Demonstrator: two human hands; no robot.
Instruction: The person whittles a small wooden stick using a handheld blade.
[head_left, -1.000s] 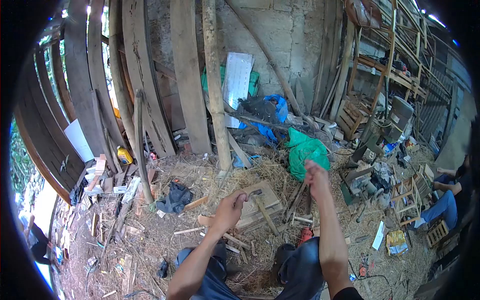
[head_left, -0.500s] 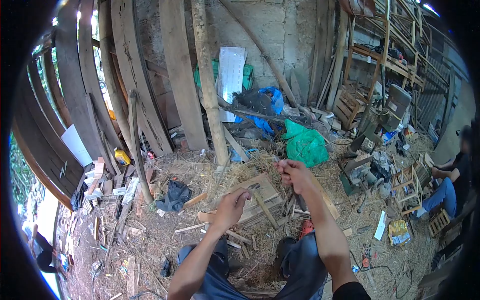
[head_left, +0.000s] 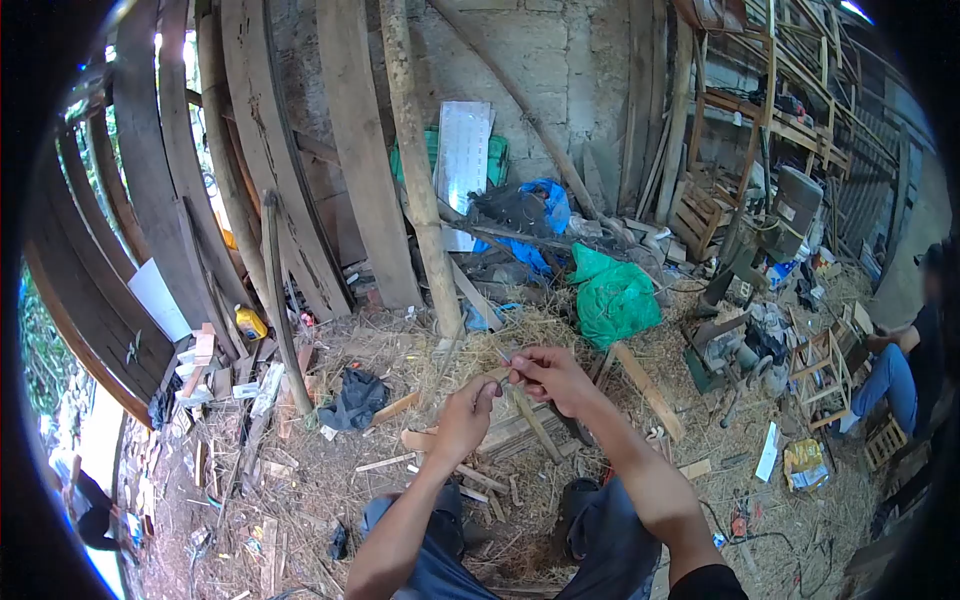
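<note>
My left hand (head_left: 466, 415) is closed, thumb up, on a small dark-tipped tool that I cannot make out; the fingers hide most of it. Close against it, my right hand (head_left: 555, 378) pinches a thin, pale, pencil-like stick (head_left: 503, 353) that points up and to the left. The fingertips of both hands nearly meet. Below them, on the straw-covered ground, lies a wooden board (head_left: 515, 432) with a narrow wood strip (head_left: 537, 425) across it, partly hidden by my hands.
A green plastic bag (head_left: 615, 300) and a wooden post (head_left: 415, 180) stand beyond my hands. A black bag (head_left: 353, 400) lies to the left. At right, a seated person (head_left: 895, 365) is near a small wooden frame (head_left: 820, 370). Wood scraps and a cable (head_left: 770, 535) litter the ground.
My right hand has come down and left, bringing the thin stick to my left hand. My left hand has shifted slightly; the view has tilted a little.
</note>
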